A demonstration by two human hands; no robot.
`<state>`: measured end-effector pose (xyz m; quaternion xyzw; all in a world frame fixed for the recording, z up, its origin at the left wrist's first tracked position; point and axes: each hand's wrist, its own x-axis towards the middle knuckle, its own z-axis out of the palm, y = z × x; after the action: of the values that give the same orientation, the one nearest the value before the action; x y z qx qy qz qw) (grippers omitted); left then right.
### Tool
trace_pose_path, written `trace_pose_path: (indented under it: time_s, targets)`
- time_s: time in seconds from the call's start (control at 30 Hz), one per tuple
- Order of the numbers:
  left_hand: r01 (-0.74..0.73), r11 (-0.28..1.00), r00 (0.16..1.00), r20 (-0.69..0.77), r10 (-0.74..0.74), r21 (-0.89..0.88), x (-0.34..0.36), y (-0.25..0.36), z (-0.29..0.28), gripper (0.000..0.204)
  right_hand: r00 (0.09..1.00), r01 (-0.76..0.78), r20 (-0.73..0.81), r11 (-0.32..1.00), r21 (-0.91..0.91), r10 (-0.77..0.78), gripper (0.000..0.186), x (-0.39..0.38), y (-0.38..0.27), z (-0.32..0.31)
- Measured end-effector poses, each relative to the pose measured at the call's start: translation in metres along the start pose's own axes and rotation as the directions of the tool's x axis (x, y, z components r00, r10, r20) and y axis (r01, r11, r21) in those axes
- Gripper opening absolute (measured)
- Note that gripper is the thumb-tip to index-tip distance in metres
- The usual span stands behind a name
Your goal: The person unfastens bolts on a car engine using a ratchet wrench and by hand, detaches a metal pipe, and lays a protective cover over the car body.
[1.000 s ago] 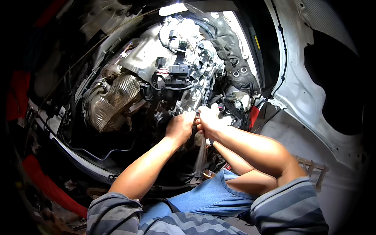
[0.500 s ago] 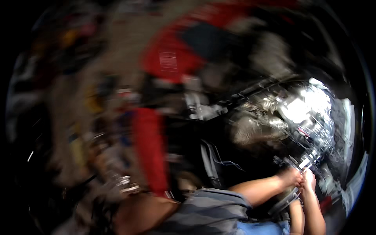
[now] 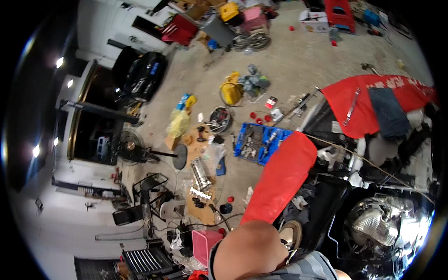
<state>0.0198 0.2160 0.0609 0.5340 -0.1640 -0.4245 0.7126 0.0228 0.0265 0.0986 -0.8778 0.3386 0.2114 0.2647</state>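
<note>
Neither of my hands shows. A bare rounded part of my body (image 3: pixel 252 247) and grey camouflage cloth (image 3: pixel 303 268) fill the lower edge. At the lower right is an open engine bay, where a ribbed metal heat shield (image 3: pixel 375 226) sits among bright engine parts. Beside it a red fender cover (image 3: pixel 282 175) hangs over the car's edge. A second red cover (image 3: pixel 333 102) lies farther off, with a ring spanner (image 3: pixel 352 107) and a folded dark cloth (image 3: pixel 388 112) on it.
On the floor stand a blue tool tray (image 3: pixel 240 151), a metal engine part (image 3: pixel 199 173) on cardboard, a pink bin (image 3: pixel 205 247) and a pedestal fan (image 3: pixel 130 145). A tool cabinet (image 3: pixel 147 261) is at lower left. A dark car (image 3: pixel 144 77) stands farther away.
The view has swung left, from the engine bay toward the workshop floor. My hands, together at the engine before, have gone out of view. The picture is sharper.
</note>
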Motion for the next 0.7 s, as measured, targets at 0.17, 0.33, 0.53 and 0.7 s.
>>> trace_pose_path:
  time_s: [0.17,0.33,0.53,0.7]
  targets:
    - [0.272,0.961,0.951,0.169,-0.26,-0.051,-0.013,-0.007,0.036,0.02,0.971,0.226,0.021,0.874,-0.43,-0.24,0.023,-0.035,0.017,-0.004]
    - [0.066,0.941,0.978,0.163,-0.126,0.332,-0.011,-0.026,0.013,0.022,0.936,0.334,0.148,0.682,-0.651,-0.318,0.023,-0.076,0.02,0.018]
    - [-0.341,0.777,0.936,0.112,0.334,0.528,0.012,-0.084,0.053,0.01,0.896,-0.423,0.243,0.881,0.211,0.372,0.031,-0.087,0.032,0.01]
    - [-0.305,0.805,0.951,0.114,0.288,0.508,0.009,-0.059,0.061,0.011,0.544,0.834,0.501,0.365,-0.414,-0.674,0.025,-0.056,0.052,-0.031]
